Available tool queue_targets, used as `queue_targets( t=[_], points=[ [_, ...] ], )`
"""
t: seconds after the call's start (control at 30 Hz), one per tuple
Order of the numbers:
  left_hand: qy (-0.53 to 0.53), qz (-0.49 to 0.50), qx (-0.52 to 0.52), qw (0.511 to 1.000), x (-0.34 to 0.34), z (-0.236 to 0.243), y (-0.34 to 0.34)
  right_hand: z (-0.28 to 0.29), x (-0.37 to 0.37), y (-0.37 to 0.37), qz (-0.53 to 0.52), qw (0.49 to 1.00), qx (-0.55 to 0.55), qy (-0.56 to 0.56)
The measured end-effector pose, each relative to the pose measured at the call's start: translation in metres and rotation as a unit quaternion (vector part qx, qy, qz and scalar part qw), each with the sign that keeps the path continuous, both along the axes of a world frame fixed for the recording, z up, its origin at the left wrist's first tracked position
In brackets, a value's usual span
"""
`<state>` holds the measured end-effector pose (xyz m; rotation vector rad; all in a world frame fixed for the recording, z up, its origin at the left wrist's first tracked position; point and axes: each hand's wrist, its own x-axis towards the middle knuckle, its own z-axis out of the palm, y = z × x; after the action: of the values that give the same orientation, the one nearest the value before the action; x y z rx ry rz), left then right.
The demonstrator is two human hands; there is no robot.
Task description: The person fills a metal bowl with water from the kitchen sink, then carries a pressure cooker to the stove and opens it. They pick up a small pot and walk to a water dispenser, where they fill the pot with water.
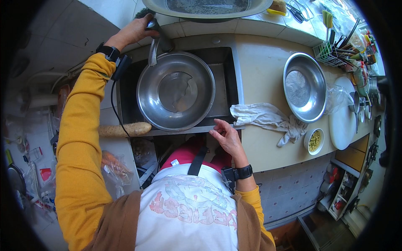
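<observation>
The left hand (134, 32) is curling its fingers around the top of the tap (153, 52), beyond the far left rim of the steel basin (149, 98). The tap's spout is pointing toward the near side, its long axis running far to near and its tip hanging over that rim. The round basin is sitting in the left part of the sink (225, 79), its mouth facing up. The right hand (228, 138) is hovering just beside the basin's near right rim, fingers loosely bent and spread, holding nothing.
</observation>
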<state>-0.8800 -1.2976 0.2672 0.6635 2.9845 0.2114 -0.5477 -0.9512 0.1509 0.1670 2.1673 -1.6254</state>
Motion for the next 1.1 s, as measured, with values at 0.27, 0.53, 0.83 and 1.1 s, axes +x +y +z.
queue_targets(
  t=[0.27, 0.53, 0.83, 1.1],
  points=[
    [-0.006, 0.001, 0.006, 1.000, 0.002, 0.003, 0.002, 0.001, 0.000, 0.000, 0.000, 1.000, 0.004, -0.001],
    [-0.007, 0.007, 0.005, 1.000, 0.002, 0.001, 0.001, 0.001, 0.000, 0.000, -0.002, 1.000, 0.005, 0.001],
    [-0.008, 0.017, -0.003, 1.000, 0.004, 0.006, 0.005, -0.001, 0.007, 0.008, -0.028, 0.999, -0.012, -0.010],
    [-0.013, 0.029, -0.005, 0.999, 0.010, 0.012, 0.003, -0.001, 0.037, 0.079, -0.151, 0.987, -0.050, -0.016]
  ],
)
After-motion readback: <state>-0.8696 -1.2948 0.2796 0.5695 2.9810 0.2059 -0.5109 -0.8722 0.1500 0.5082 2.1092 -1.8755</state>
